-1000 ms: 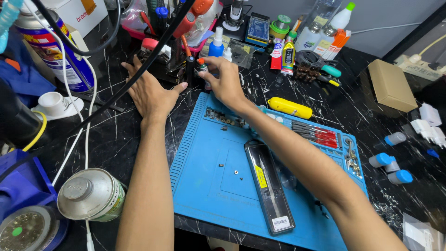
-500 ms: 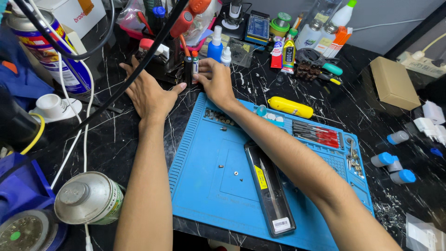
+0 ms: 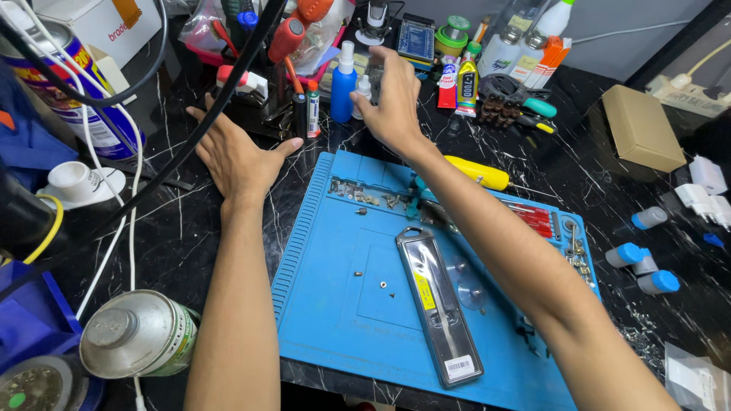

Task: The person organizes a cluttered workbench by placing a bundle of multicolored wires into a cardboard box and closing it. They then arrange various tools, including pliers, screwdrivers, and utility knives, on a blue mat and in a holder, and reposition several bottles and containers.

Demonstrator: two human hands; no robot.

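Our right hand (image 3: 392, 99) reaches to the back of the black marble-patterned bench (image 3: 190, 221), fingers curled loosely around the small white dropper bottle (image 3: 364, 93) that stands just beside the tall blue spray bottle (image 3: 343, 76); we cannot tell whether the grip has closed on it. Our left hand (image 3: 240, 156) lies flat with fingers spread on the bench, holding nothing, near the black tool holder (image 3: 259, 103) and the slim green-and-white tube (image 3: 313, 110). To our judgement, the grasp goes well if we pinch the little bottle low on its body and lift it straight up, since its neighbours crowd it closely. Below our wrists lies the blue silicone work mat (image 3: 327, 304), bearing loose screws and a long clear plastic case (image 3: 438, 304).
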